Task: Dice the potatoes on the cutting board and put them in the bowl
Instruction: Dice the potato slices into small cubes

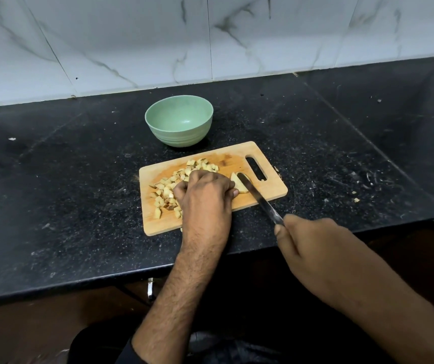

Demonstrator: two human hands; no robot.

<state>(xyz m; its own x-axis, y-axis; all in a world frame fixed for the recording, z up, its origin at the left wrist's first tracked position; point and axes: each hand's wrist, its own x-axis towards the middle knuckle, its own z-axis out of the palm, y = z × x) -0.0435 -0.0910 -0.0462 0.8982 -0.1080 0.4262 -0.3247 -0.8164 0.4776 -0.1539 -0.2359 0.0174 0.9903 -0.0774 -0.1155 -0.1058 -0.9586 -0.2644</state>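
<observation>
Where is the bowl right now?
In the head view the bowl stands on the counter left of centre, just behind the cutting board and before the wall, apart from both hands.

Black speckled counter [315, 143], marble-tiled wall [131, 35]

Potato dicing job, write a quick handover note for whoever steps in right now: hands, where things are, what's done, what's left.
Left hand: fingers curled, holding down the uncut potato piece on the cutting board.
Right hand: grips the knife, blade resting on that piece.
Diced potato lies piled on the board's left half. The green bowl stands behind the board, empty.
Done: most of the dicing.
Left: dice the last piece, then move all the dice into the bowl. A few scraps lie on the counter to the right.
</observation>
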